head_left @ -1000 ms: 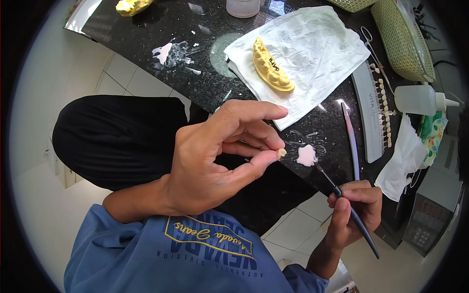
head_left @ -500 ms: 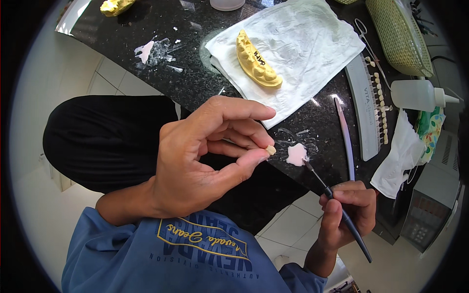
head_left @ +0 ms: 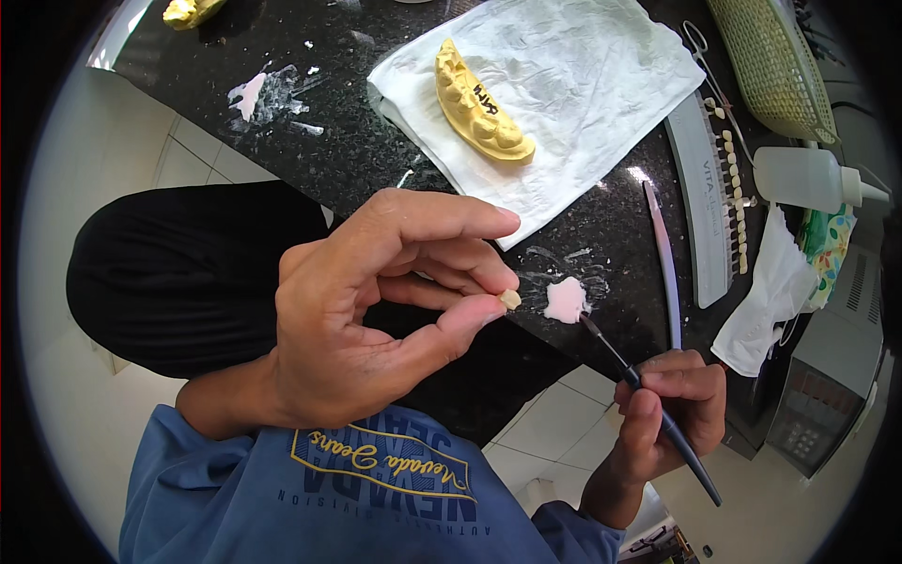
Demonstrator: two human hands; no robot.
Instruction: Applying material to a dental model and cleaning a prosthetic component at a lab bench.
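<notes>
Between thumb and a fingertip, my left hand [head_left: 376, 301] pinches a small ivory-coloured tooth crown [head_left: 510, 300], its index finger stretched out above. My right hand [head_left: 672, 414] grips a thin dark-handled brush [head_left: 672, 428] like a pen. The brush's tip touches the edge of a pale pink paste patch [head_left: 565, 300] on the black speckled countertop [head_left: 366, 141]. Farther off, a yellow dental model [head_left: 481, 113], a curved piece with teeth and dark handwriting, lies on a folded white cloth [head_left: 583, 103].
Right of the paste lie a purple-handled tool [head_left: 663, 254] and a grey tooth shade guide [head_left: 697, 207]. Beyond them are scissors-like forceps [head_left: 709, 66], a white squeeze bottle [head_left: 799, 179], a green woven basket [head_left: 775, 70] and crumpled tissue [head_left: 763, 301]. Another pink smear [head_left: 250, 96] is at far left.
The view has shifted slightly. My left hand, still pinching the crown, sits a little farther left and lower. The brush tip stays at the paste's lower right edge.
</notes>
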